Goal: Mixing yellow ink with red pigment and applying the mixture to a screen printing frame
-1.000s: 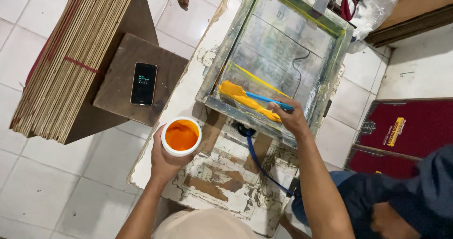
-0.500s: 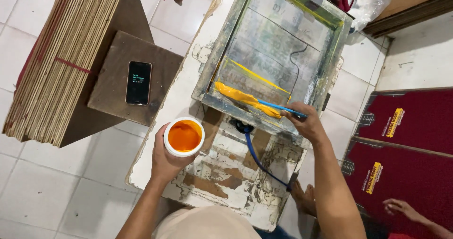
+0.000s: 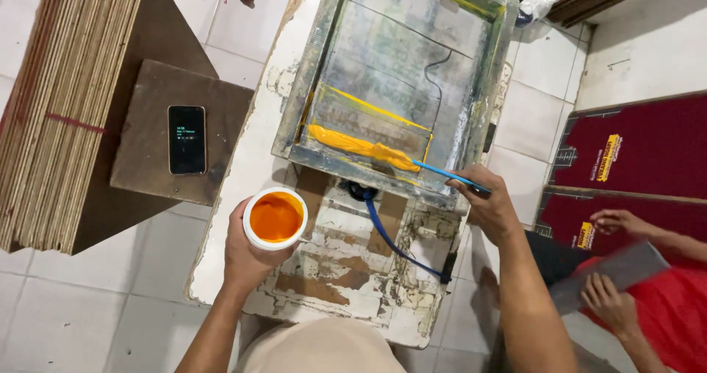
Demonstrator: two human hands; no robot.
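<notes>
Phone (image 3: 187, 139) dark on brown board at left. Left hand (image 3: 247, 251) wrapped around white cup of orange ink (image 3: 275, 217), lower centre over worn desk (image 3: 243, 159). Right hand (image 3: 490, 207) closed on blue-handled spatula (image 3: 449, 176), blade in orange ink inside screen frame (image 3: 313, 86), centre.

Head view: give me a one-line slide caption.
Left hand holds a cup of orange ink while the right hand spreads ink with a blue-handled tool across the printing screen frame.
</notes>
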